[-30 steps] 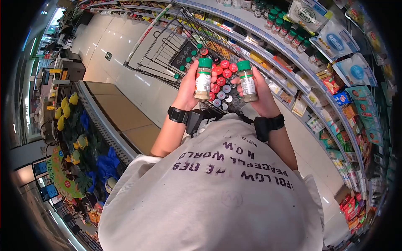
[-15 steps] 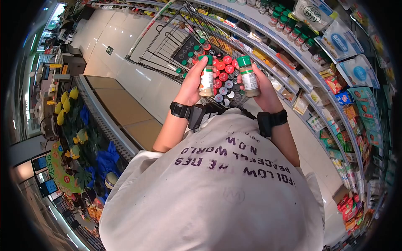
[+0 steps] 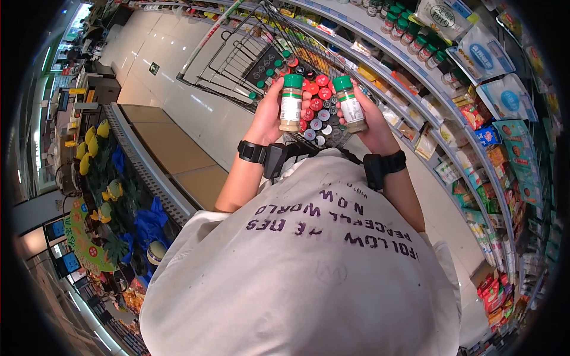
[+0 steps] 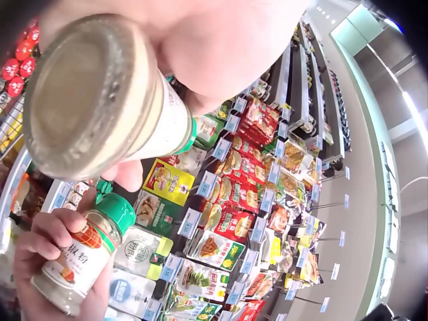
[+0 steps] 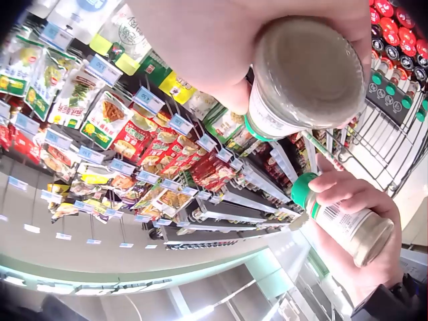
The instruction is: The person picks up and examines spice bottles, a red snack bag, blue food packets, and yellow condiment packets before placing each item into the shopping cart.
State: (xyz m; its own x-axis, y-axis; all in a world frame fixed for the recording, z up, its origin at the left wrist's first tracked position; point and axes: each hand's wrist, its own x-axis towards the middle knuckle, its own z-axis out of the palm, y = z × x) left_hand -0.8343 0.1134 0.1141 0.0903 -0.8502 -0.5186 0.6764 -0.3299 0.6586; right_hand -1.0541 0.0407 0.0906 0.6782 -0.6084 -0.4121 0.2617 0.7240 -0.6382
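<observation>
In a shop aisle with a pale tiled floor (image 3: 169, 53), we see the left hand (image 3: 267, 115) with fingers curled round one green-capped jar (image 3: 291, 108), the right hand (image 3: 374, 123) likewise gripping a second jar (image 3: 351, 108). Between them show red and grey lids (image 3: 316, 104) in our wire cart (image 3: 260, 66); stocked shelves (image 3: 392, 51) line the right.

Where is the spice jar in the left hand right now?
In the head view, above centre, the left hand holds the green-capped spice jar, left of the similar jar in the right hand; red lids show between them.
</observation>
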